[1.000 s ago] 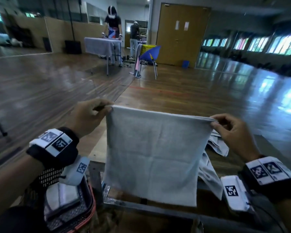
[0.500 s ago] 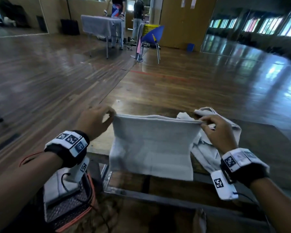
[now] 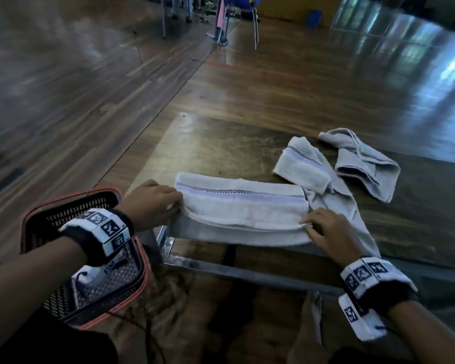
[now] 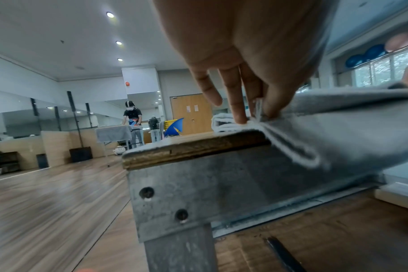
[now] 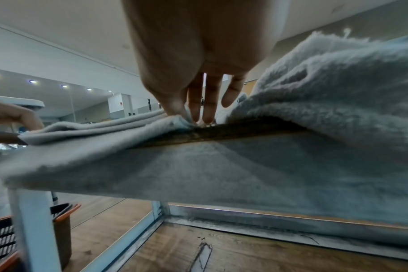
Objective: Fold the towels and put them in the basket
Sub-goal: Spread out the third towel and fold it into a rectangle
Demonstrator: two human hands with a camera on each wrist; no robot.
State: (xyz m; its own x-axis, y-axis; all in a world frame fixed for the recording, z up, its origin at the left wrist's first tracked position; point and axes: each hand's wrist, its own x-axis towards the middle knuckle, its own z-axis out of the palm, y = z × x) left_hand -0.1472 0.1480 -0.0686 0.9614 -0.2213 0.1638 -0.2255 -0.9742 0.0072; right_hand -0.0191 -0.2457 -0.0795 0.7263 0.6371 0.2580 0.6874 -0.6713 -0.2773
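Observation:
A grey towel [image 3: 242,208] with a lilac stripe lies folded on the near edge of the wooden table [image 3: 221,143], its lower layer hanging over the metal frame. My left hand [image 3: 177,203] pinches the towel's left end; in the left wrist view thumb and fingers [image 4: 241,117] nip the edge of the towel [image 4: 338,117]. My right hand [image 3: 306,222] pinches the right end, and in the right wrist view its fingertips [image 5: 195,117] press the towel [image 5: 198,165] at the table edge. The black mesh basket [image 3: 71,195] with an orange rim stands left of the table, under my left forearm.
Two more grey towels lie crumpled to the right: one [image 3: 302,166] just behind my right hand, trailing down over the front edge, and one [image 3: 365,164] farther right. The basket's corner [image 5: 63,220] shows beside a table leg. People work at a distant table [image 4: 114,132].
The towel hung in the air from both hands; it has come down onto the table's front edge and is folded over. My hands dropped with it and my gaze tilted down.

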